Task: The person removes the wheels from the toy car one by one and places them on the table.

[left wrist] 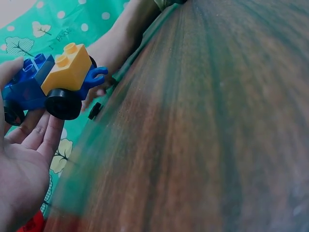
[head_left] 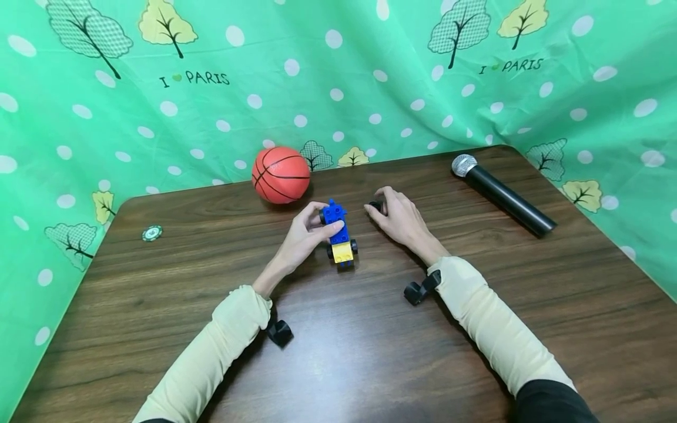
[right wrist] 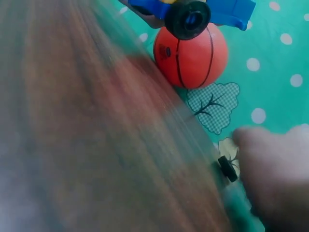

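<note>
A toy car (head_left: 338, 229) of blue and yellow building blocks with black wheels is held in my left hand (head_left: 301, 238), thumb on top and fingers at its far side. The left wrist view shows its yellow block (left wrist: 70, 67) and a blue hook at that end. To its right, my right hand (head_left: 399, 217) rests low at the table with bent fingers spread about a small black wheel (head_left: 375, 205). In the right wrist view this wheel (right wrist: 228, 168) stands just beside the blurred fingers (right wrist: 256, 150).
An orange toy basketball (head_left: 281, 175) sits behind the left hand. A black microphone (head_left: 502, 194) with a silver head lies at the right. One green and white poker chip (head_left: 152, 233) is at the far left. A green patterned cloth (head_left: 338, 76) hangs behind the wooden table (head_left: 328, 364).
</note>
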Available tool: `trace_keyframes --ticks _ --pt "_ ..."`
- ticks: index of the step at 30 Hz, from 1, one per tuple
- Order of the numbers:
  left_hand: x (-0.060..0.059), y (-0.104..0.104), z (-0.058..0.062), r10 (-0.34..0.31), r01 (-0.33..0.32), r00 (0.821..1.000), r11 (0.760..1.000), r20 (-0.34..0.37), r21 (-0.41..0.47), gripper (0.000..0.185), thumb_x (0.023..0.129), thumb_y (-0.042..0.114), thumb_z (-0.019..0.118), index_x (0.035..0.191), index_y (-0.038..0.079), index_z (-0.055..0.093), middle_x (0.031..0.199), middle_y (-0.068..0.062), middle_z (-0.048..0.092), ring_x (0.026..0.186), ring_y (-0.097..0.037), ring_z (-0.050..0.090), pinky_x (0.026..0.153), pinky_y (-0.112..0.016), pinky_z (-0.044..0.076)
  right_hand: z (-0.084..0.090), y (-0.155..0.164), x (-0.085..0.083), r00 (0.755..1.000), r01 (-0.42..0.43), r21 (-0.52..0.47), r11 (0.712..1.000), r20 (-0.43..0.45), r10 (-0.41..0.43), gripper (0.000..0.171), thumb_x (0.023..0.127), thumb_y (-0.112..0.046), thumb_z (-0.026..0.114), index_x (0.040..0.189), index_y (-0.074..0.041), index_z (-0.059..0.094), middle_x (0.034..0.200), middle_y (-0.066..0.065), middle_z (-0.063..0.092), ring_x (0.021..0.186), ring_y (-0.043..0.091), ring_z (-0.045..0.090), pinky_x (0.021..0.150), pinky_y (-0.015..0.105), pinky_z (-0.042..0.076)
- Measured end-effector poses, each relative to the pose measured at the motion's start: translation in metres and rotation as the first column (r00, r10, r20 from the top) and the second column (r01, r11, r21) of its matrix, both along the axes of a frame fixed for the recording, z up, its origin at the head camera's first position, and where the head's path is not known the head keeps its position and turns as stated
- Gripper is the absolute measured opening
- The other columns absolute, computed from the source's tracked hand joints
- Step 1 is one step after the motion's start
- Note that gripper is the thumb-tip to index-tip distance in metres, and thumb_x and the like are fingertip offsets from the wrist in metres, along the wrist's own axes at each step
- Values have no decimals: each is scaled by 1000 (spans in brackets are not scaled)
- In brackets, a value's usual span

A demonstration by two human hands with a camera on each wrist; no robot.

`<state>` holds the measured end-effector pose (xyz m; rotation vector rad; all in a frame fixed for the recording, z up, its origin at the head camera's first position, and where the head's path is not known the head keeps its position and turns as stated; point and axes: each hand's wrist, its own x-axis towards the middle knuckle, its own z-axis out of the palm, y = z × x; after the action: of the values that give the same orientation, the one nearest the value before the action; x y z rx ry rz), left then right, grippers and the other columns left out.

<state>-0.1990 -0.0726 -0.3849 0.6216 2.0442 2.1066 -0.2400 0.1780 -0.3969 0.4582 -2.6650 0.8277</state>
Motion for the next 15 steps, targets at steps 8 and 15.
trace_keyframes --ticks 8,15 --pt "0 1 1 8 -8 1000 1000 1 -18 37 98 13 67 129 1 52 117 -20 70 95 -23 69 79 -32 56 4 -5 26 965 -240 -185 953 -155 212 9 103 -12 64 104 -5 70 80 1 59 72 17 52 64 32 42" --pt "-1 0 2 23 -24 1000 1000 2 14 33 98 9 66 128 0 54 115 -19 71 94 -20 70 79 -30 55 8 -23 58 925 -338 -374 864 38 378 15 107 -12 57 112 -3 67 83 4 65 73 21 61 64 32 49"
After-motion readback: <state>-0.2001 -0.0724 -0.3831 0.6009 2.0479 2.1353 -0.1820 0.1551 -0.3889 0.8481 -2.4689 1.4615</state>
